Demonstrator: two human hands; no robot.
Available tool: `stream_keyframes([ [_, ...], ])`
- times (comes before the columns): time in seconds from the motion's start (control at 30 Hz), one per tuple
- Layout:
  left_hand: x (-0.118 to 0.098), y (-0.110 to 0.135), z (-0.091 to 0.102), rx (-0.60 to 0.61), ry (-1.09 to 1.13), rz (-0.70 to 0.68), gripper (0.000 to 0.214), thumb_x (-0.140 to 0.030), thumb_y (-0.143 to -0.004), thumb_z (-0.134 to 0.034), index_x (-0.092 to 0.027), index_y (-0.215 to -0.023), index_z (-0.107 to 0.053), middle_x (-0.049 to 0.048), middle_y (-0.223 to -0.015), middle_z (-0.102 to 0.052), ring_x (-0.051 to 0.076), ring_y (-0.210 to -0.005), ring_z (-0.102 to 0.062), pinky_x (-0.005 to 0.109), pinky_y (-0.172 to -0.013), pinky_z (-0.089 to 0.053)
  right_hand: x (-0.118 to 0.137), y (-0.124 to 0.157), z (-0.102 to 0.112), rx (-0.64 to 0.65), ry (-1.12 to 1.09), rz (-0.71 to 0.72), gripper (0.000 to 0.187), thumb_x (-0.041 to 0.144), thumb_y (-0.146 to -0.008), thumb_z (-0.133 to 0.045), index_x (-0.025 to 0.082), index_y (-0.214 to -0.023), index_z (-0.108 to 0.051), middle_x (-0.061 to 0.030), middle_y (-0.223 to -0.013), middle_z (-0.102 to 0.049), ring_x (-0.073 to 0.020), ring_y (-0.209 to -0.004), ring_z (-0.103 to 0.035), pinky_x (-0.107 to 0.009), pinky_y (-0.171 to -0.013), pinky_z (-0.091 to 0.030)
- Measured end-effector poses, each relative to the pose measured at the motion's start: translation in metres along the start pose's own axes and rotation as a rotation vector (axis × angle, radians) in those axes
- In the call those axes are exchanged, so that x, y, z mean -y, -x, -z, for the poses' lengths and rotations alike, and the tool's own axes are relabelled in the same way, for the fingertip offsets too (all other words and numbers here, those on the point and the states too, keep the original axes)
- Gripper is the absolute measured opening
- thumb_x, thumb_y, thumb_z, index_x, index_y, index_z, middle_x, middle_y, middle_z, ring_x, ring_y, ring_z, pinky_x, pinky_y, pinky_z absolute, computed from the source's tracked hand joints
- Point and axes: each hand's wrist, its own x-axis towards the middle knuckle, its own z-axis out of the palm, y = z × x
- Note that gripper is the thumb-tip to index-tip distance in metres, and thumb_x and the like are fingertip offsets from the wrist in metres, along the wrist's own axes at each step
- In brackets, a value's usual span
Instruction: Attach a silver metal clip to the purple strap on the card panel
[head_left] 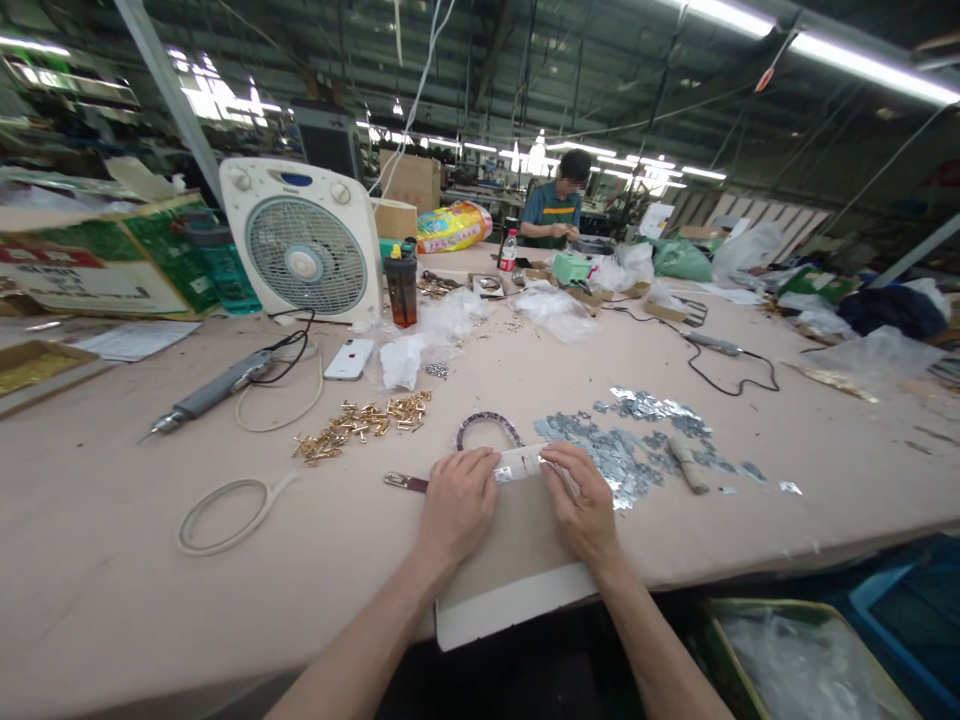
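My left hand [457,500] presses, fingers curled, on a narrow strap [409,483] that lies across a flat white cardboard sheet [517,580] at the table's near edge. My right hand [581,500] pinches the same strap at a small shiny metal piece [517,468] between the two hands. The strap's dark end with a metal tip sticks out to the left of my left hand. A pile of small silver metal pieces [622,455] lies just right of my right hand. Gold metal fittings [364,420] are scattered behind and to the left.
A purple beaded ring [487,425], a white cord loop [225,515], an electric screwdriver [210,390], a phone [349,358], a white box fan [304,240] and a dark bottle [403,285] sit on the beige table [112,560]. Another person [555,210] works at the far end.
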Motion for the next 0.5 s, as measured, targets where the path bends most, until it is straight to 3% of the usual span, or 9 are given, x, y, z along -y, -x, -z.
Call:
stream_keyframes([
  [0.1, 0.0, 0.0, -0.001, 0.002, -0.011, -0.007, 0.033, -0.021, -0.102, -0.049, -0.026, -0.129, -0.066, 0.0035, -0.136, -0.072, 0.024, -0.126, -0.063, 0.048, -0.111, -0.044, -0.002, 0.015, 0.021, -0.105, 0.059, -0.038, 0.019, 0.024, -0.1, -0.06, 0.027, -0.114, -0.073, -0.0088, -0.117, -0.071, -0.0261, -0.116, -0.065, -0.048, -0.108, -0.051],
  [0.2, 0.001, 0.0, -0.005, -0.017, -0.024, -0.028, 0.033, -0.023, -0.102, -0.049, -0.026, -0.13, -0.066, 0.0042, -0.137, -0.071, 0.025, -0.127, -0.062, 0.05, -0.112, -0.045, -0.013, 0.033, 0.037, -0.181, 0.122, -0.163, 0.018, 0.03, -0.098, -0.063, 0.024, -0.112, -0.074, -0.0092, -0.115, -0.073, -0.0268, -0.112, -0.066, -0.047, -0.104, -0.052],
  [0.33, 0.004, 0.0, -0.008, -0.092, -0.045, -0.093, 0.031, -0.025, -0.101, -0.053, -0.024, -0.13, -0.064, 0.0072, -0.139, -0.068, 0.028, -0.132, -0.058, 0.051, -0.115, -0.044, -0.027, 0.049, 0.046, -0.101, 0.091, -0.384, 0.019, 0.033, -0.096, -0.063, 0.023, -0.107, -0.075, -0.0087, -0.11, -0.074, -0.0258, -0.101, -0.07, -0.041, -0.091, -0.057],
  [0.5, -0.002, -0.001, -0.008, -0.137, -0.086, -0.216, 0.036, -0.025, -0.097, -0.06, -0.021, -0.133, -0.059, 0.0107, -0.139, -0.066, 0.03, -0.134, -0.056, 0.053, -0.116, -0.045, -0.023, 0.048, 0.047, -0.027, 0.073, -0.344, 0.017, 0.027, -0.098, -0.058, 0.025, -0.104, -0.073, -0.0078, -0.107, -0.073, -0.0254, -0.103, -0.068, -0.04, -0.094, -0.055],
])
